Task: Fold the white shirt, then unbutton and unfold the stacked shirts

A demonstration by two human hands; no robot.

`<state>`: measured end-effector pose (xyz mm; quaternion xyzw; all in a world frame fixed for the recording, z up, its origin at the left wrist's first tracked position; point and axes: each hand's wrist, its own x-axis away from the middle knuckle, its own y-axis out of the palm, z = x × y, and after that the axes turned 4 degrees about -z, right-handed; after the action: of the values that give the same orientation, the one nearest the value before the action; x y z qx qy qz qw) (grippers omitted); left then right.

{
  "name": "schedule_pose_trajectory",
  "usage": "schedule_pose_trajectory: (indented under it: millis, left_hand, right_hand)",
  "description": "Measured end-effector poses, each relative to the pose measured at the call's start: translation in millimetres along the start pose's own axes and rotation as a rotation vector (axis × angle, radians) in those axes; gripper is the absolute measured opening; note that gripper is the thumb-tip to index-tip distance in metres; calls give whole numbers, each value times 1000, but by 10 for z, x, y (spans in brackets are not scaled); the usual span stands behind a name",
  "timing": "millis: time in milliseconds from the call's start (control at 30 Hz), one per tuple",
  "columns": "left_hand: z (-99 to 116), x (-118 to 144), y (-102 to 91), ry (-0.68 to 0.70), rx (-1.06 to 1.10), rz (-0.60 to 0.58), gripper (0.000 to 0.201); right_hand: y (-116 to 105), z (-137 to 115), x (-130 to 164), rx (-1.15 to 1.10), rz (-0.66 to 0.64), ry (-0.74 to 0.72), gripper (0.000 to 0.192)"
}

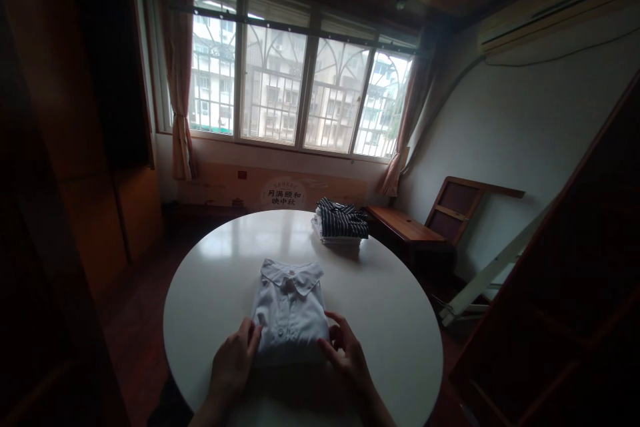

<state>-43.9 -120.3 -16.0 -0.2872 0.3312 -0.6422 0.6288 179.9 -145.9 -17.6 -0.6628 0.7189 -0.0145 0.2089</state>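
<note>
A folded white button-up shirt (290, 310) lies face up on a round white table (200, 287), its collar pointing away from me. At its left edge is my left hand (236, 357), thumb and fingers closed on the cloth. My right hand (347, 350) grips the opposite edge, with the thumb on the front of the shirt, the index finger farther up the side and the other fingers curled. The undersides of both hands' fingers are hidden. Behind the shirt, toward the right, sits a stack of folded clothes (341, 221) with a black-and-white striped garment on top.
Beyond the table is a barred window (300, 80) with tied curtains. A low wooden bench (405, 223) stands at the right, near a leaning wooden frame (454, 209) and a pale folded stand (493, 273). Dark cabinets (50, 147) line the left side.
</note>
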Motion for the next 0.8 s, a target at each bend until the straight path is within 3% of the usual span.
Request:
schedule_pose_trajectory:
  millis: [300, 433, 533, 667, 800]
  left_hand:
    - [-47, 29, -56, 126, 375, 150, 30]
    - [-44, 32, -30, 129, 373, 136, 27]
    - [-38, 12, -6, 72, 284, 122, 24]
    - [-46, 14, -2, 15, 220, 106, 20]
    - [-96, -8, 11, -36, 217, 226, 26]
  right_hand:
    - [45, 21, -7, -410, -143, 100, 56]
    - [164, 87, -42, -504, -169, 155, 60]
    - [226, 96, -57, -408, -91, 185, 53]
    - [275, 25, -34, -13, 40, 203, 36]
    - [275, 7, -33, 225, 229, 124, 26]
